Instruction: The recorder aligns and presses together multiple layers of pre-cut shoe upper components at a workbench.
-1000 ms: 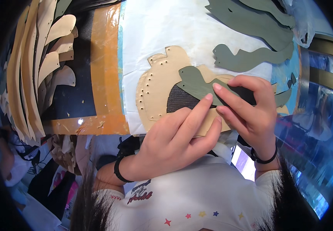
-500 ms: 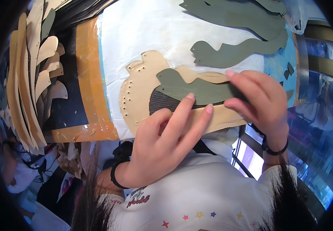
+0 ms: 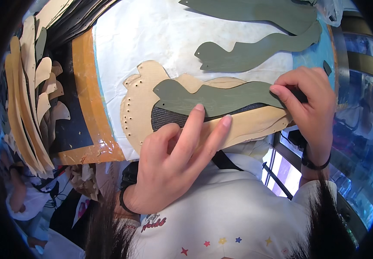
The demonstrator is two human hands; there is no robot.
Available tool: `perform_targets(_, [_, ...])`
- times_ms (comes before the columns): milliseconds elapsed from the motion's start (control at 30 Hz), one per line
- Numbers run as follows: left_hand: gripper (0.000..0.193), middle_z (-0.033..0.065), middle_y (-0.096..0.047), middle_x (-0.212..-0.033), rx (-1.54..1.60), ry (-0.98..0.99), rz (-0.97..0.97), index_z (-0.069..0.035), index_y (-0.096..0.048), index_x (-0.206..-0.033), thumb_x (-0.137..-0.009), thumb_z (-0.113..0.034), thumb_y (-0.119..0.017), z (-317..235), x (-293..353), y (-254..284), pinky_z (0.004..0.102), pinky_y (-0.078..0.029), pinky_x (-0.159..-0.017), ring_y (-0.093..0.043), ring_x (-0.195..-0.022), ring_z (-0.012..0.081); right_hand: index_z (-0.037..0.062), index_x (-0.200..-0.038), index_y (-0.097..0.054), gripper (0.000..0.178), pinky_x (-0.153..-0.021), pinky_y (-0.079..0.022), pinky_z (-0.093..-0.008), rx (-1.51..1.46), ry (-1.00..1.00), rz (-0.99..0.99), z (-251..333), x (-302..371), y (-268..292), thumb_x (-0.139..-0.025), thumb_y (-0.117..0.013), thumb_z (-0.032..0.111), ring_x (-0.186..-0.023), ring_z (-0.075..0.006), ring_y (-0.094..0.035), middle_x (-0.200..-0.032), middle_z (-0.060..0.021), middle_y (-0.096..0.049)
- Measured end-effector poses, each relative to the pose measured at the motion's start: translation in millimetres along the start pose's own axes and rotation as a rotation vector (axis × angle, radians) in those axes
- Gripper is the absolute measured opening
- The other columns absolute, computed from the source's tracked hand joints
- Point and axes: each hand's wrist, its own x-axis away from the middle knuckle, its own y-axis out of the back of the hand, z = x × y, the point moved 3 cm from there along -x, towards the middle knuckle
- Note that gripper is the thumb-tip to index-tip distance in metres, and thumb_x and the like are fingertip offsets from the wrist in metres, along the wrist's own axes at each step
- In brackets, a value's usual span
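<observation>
A grey-green, leather-like cut piece [image 3: 231, 98] with a wavy upper edge lies over a tan shoe-upper piece [image 3: 145, 88] punched with small holes. Between them shows a black ribbed panel [image 3: 161, 117]. My left hand [image 3: 171, 157] has two fingers stretched out and apart. One fingertip rests on the green piece's lower edge, the other on the tan piece beside it. At the green piece's right end, my right hand [image 3: 310, 103] is closed, pinching it between thumb and fingers. The far right tip is hidden by that hand.
More green cut pieces [image 3: 249, 56] lie farther back on the white sheet [image 3: 126, 39]. At left, stacked tan pieces [image 3: 29, 108] stand next to a board edged with brown tape [image 3: 85, 82]. A clear plastic bag [image 3: 331, 11] sits at the back right corner.
My right hand has shifted right along the green piece to its end. The view has shifted, so the worked pieces appear farther left. My left fingers stay on the pieces.
</observation>
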Motion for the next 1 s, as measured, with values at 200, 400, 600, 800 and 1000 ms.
perform_targets(200, [0.058,0.0077,-0.057,-0.142,-0.067,0.008,0.055,-0.024,-0.074,-0.134,-0.079,-0.007,-0.071,-2,2,1,0.0287,-0.048,-0.082,-0.053,-0.095,0.0202,0.008,-0.082,-0.066,0.019,-0.071,-0.038,-0.0358,0.011,0.017,0.036,-1,-4,-2,-0.083,-0.082,0.019,-0.07,-0.0237,-0.059,-0.075,-0.0016,-0.066])
perform_targets(400, [0.046,0.0057,-0.062,-0.135,-0.132,-0.118,0.065,-0.017,-0.076,-0.13,-0.084,-0.013,-0.072,-1,0,6,0.0315,-0.05,-0.082,-0.053,-0.095,0.0202,0.0079,-0.081,-0.065,0.02,-0.071,-0.039,-0.0357,-0.008,0.013,0.018,-3,-1,-6,-0.083,-0.082,0.019,-0.07,-0.0236,-0.061,-0.075,-0.0018,-0.066])
perform_targets(600, [0.049,0.0087,-0.067,-0.132,0.033,-0.123,0.033,-0.006,-0.075,-0.126,-0.093,-0.042,-0.072,-19,-18,20,0.0356,-0.053,-0.091,-0.06,-0.112,0.0261,0.0093,-0.082,-0.066,0.019,-0.071,-0.04,-0.0357,-0.117,-0.017,0.024,13,6,-13,-0.083,-0.082,0.018,-0.071,-0.0224,-0.064,-0.075,-0.0016,-0.067])
perform_targets(800, [0.059,0.0097,-0.056,-0.147,0.147,-0.081,0.077,0.0,-0.064,-0.138,-0.085,-0.022,-0.074,-16,-23,-14,0.0382,-0.052,-0.106,-0.055,-0.134,0.0294,0.013,-0.086,-0.067,0.02,-0.072,-0.043,-0.0349,-0.117,0.006,-0.139,20,16,-21,-0.079,-0.085,0.018,-0.07,-0.0203,-0.063,-0.075,0.0011,-0.066])
perform_targets(1000, [0.059,0.0088,-0.055,-0.148,0.05,-0.16,0.073,0.0,-0.065,-0.138,-0.084,-0.021,-0.074,-18,-18,-16,0.0369,-0.052,-0.106,-0.051,-0.136,0.0285,0.0056,-0.096,-0.068,0.029,-0.075,-0.044,-0.0328,-0.094,0.096,-0.026,14,24,7,-0.073,-0.085,0.001,-0.079,-0.0211,-0.058,-0.085,-0.0043,-0.066])
